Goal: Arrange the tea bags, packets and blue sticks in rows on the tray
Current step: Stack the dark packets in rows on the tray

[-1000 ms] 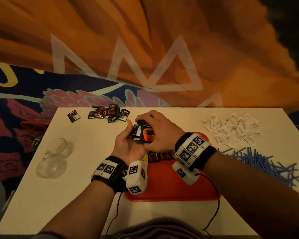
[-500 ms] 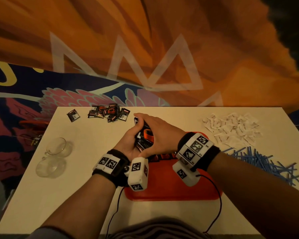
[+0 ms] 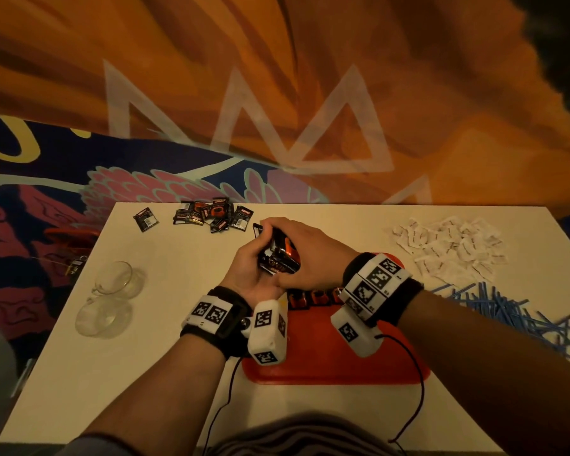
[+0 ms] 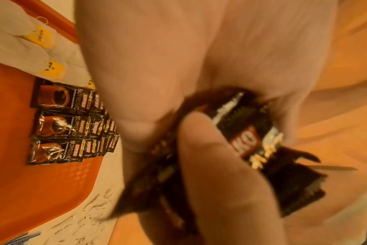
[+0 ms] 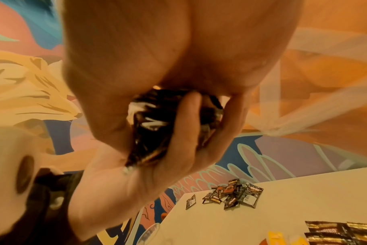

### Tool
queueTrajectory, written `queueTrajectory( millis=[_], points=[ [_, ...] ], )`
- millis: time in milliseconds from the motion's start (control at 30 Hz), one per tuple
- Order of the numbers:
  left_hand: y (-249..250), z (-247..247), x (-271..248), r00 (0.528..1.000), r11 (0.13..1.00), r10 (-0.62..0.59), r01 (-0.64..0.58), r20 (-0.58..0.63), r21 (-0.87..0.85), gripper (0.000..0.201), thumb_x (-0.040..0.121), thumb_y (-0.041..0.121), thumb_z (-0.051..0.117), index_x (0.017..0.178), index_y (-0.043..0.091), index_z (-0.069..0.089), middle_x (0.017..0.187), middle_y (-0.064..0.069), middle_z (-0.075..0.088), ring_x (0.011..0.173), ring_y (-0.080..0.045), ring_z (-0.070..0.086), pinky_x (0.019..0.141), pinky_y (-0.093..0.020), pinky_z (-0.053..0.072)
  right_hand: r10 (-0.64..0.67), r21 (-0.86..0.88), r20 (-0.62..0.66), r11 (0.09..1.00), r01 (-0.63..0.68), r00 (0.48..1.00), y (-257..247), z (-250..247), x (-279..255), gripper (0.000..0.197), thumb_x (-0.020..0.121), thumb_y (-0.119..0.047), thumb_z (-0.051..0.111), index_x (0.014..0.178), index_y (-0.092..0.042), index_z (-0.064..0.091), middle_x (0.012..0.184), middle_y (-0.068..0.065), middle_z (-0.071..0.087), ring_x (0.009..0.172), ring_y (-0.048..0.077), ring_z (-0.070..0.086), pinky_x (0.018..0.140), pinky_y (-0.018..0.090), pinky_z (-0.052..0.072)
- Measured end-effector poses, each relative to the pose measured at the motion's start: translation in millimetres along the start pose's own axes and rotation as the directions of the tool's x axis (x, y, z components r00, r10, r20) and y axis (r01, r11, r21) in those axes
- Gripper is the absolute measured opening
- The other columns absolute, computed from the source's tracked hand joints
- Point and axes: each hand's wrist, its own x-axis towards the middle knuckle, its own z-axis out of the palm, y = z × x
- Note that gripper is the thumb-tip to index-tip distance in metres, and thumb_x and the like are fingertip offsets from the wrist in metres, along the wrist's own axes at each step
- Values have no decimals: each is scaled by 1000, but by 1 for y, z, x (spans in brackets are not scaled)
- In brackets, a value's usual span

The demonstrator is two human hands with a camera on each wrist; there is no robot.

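1. Packets [image 3: 278,258] in a dark bundle sit between both hands above the far edge of the tray [image 3: 326,363]; the left hand [image 3: 247,274] cups them from below with its fingers [image 4: 210,165] curled round them, and the right hand [image 3: 313,255] clamps over the top.
2. On the tray, rows of coffee packets [image 4: 59,122] lie overlapped beside tea bags [image 4: 42,38] with yellow tags.
3. Around it on the surface [image 3: 145,373]: loose dark packets [image 3: 211,215] at the far left, two glass cups [image 3: 112,294] at the left, white sachets [image 3: 448,248] and blue sticks [image 3: 507,311] at the right.
4. The right wrist and its band hide part of the tray's rows in the head view.
5. Compared with a second ago, the bundle has turned from lying flat to standing more on edge, and the hands have closed tighter round it.
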Motion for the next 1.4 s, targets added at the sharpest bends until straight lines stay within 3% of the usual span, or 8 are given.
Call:
queueTrajectory(
  millis=[100,367,533,667,867,1100,1267,1400],
  points=[
    [-3,-4,-3,999,1000,14,-14,46,11,47,59,37,92,94,8,79,98,-12,73,93,-25,72,83,-36,59,-28,-3,2,1000,28,1000,-3,-3,1,80,73,-27,76,143,-20,38,140,1,44,126,14,43,108,33,39],
    [3,7,0,996,991,-50,59,-79,117,51,80,54,57,109,13,66,93,-9,71,86,-20,72,74,-31,60,49,33,19,998,-49,999,-9,2,2,104,63,-50,86,145,-25,27,137,-3,46,122,12,46,105,34,42],
    [3,6,-1,995,992,-53,62,-86,106,63,87,54,57,130,9,60,123,-16,65,113,-26,65,100,-38,52,46,-36,2,998,-46,999,-4,2,3,102,61,-56,83,143,-27,30,136,-3,47,123,15,46,104,40,43],
    [2,4,0,998,993,-45,49,-34,110,40,91,43,52,109,10,67,93,-11,72,84,-19,73,68,-29,60,36,74,7,997,-37,999,-4,-2,2,100,67,-42,86,147,-22,30,144,-3,40,130,12,40,110,30,35],
    [-1,-3,4,999,996,-30,33,-33,79,27,76,29,75,95,10,78,104,-12,69,97,-23,70,81,-34,60,1,54,49,999,-3,999,-2,3,0,102,66,-27,80,149,-28,21,149,0,34,136,16,36,112,39,37],
    [3,5,5,991,987,-107,116,-84,115,70,76,72,49,94,12,78,98,-11,73,90,-24,72,84,-36,57,-19,28,90,999,17,996,-2,-5,-3,108,66,-27,83,151,-28,17,146,1,34,132,15,39,109,36,40],
    [4,4,1,991,987,-110,118,-78,112,50,78,53,65,97,8,78,102,-14,70,91,-25,72,80,-37,59,4,-10,73,1000,-3,997,-2,-4,-4,115,62,-46,88,150,-27,17,150,-2,34,135,15,37,112,38,37],
    [1,-3,-4,990,988,-130,125,50,86,60,51,28,99,102,6,76,103,-15,72,94,-27,72,79,-39,61,31,-18,41,999,-30,999,-3,-6,-4,105,63,-47,85,145,-36,21,139,-1,46,125,17,45,104,42,43]
  ],
)
